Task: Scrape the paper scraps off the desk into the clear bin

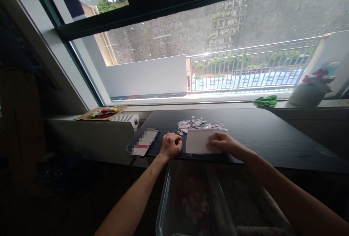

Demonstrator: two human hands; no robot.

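My right hand (222, 142) grips the right side of a pale rectangular card (197, 141), with the thumb over its face. Behind that card spreads a loose pile of small whitish-pink pieces (191, 122), partly covered by it. My left hand (171, 144) rests near the table's front edge, left of the card and apart from it. Its fingers are curled in, and whether anything is inside them is hidden. Below the table edge stands a clear plastic bin (163, 199) with more small pieces dimly visible inside.
A phone (144, 143) lies at the left end of the dark table (251, 127). Along the window sill are a green cloth (265, 101) and a white jar-like container (309, 92). Colourful small items lie on brown cardboard (88, 115) beside a radiator (127, 119).
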